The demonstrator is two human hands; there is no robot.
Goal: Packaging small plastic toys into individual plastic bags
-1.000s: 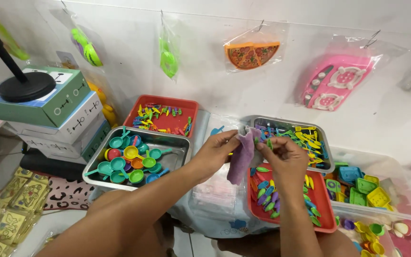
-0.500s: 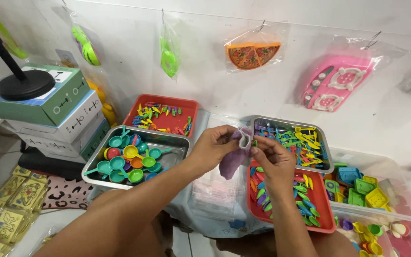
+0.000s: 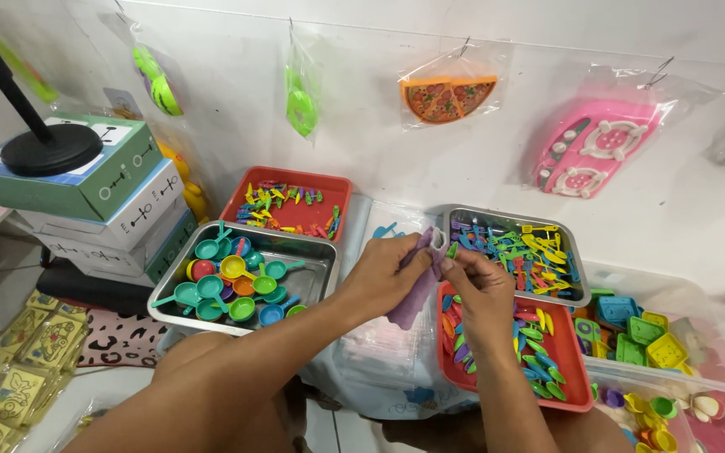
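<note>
Change: since half a second before, both hands had stayed together at the same spot between the trays, and the purple piece had kept hanging under them; the right fingers had closed a little further over its upper end.
Left hand (image 3: 388, 273): it was closed in a narrow pinch on the upper edge of the purple piece (image 3: 414, 294), thumb on top.
Right hand (image 3: 480, 289): its fingers were curled and pinched at the same top edge, touching the left hand's fingertips; a small green bit showed at its fingertips, too small to tell what it was.
Purple piece: a soft, flat purple thing hung down from the two hands, over the gap between the steel tray and the red tray, above a clear plastic bag (image 3: 379, 361).
Steel tray of pans (image 3: 299, 285): it lay left of the hands and held small toy frying pans in teal, yellow, orange and blue.
Near red tray (image 3: 576, 382): it lay under the right hand, with leaf-shaped pieces in many colours.
Far red tray (image 3: 339, 189): it stood by the wall with small coloured toy utensils.
Second steel tray (image 3: 576, 260): behind the right hand, it was full of mixed toy cutlery.
Wall: bagged toys hung there, among them a pizza toy (image 3: 448, 95) and a pink stove top (image 3: 602, 149).
Boxes (image 3: 102, 201): they were stacked at the left, with a black stand base on top.
</note>
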